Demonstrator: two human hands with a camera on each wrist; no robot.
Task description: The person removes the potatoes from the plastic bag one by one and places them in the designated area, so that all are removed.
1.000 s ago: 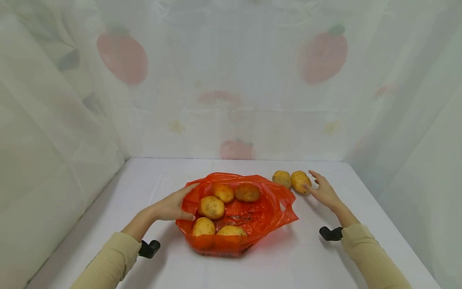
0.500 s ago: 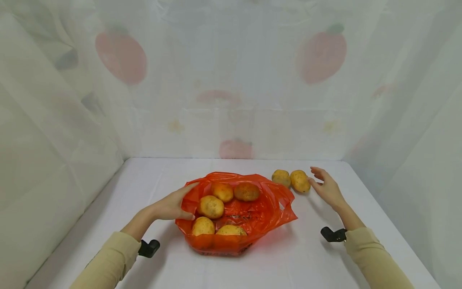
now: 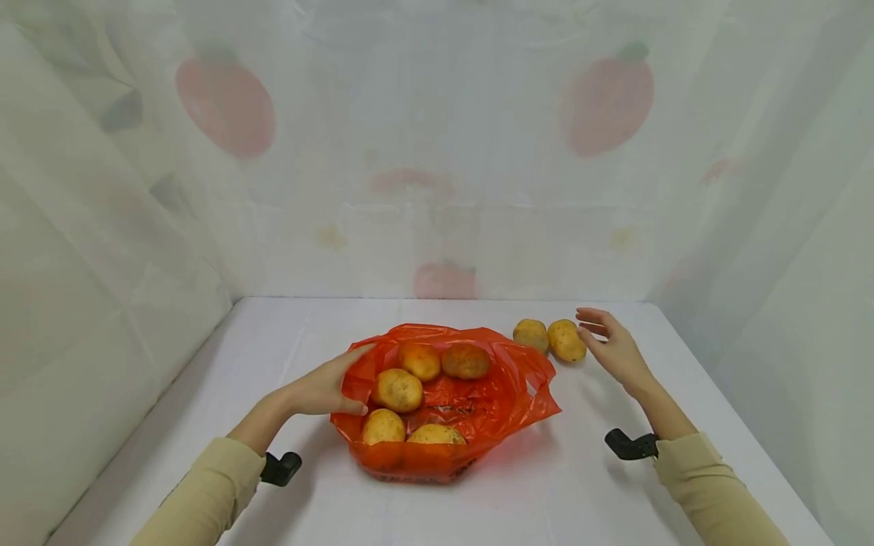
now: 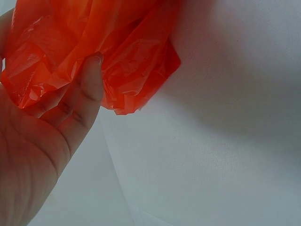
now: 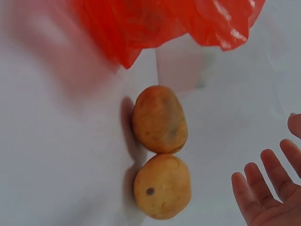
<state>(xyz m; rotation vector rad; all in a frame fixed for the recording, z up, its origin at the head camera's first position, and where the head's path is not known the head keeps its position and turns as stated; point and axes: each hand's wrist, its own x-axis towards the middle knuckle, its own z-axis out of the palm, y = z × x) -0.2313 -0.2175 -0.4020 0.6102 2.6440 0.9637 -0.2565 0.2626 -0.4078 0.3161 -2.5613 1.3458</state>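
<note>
A red plastic bag (image 3: 505, 409) lies with its mouth open towards me and several potatoes in it, one being a potato (image 3: 399, 390) near its left side. My left hand (image 3: 328, 388) holds the bag's left edge, thumb and forefinger spread along the rim. In the left wrist view, bent fingers (image 4: 89, 89) touch the thin plastic (image 4: 127, 66); part of the grip is hidden. My right hand (image 3: 617, 350) is beside a yellow potato (image 3: 566, 340), fingers apart and holding nothing. Another potato (image 3: 531, 335) touches that one on its left. Both show in the right wrist view, apart from the fingers (image 5: 275, 174).
A white-covered table (image 3: 587, 485) bears everything. Behind it hangs a pale curtain (image 3: 532, 250) with faded fruit prints, and similar cloth closes both sides. A black wrist device (image 3: 280, 469) sits under the left forearm, another black device (image 3: 630, 444) under the right.
My right hand has drawn slightly away from the potato and moved a little farther back, its fingers closer together. The left hand and the bag stay as they were.
</note>
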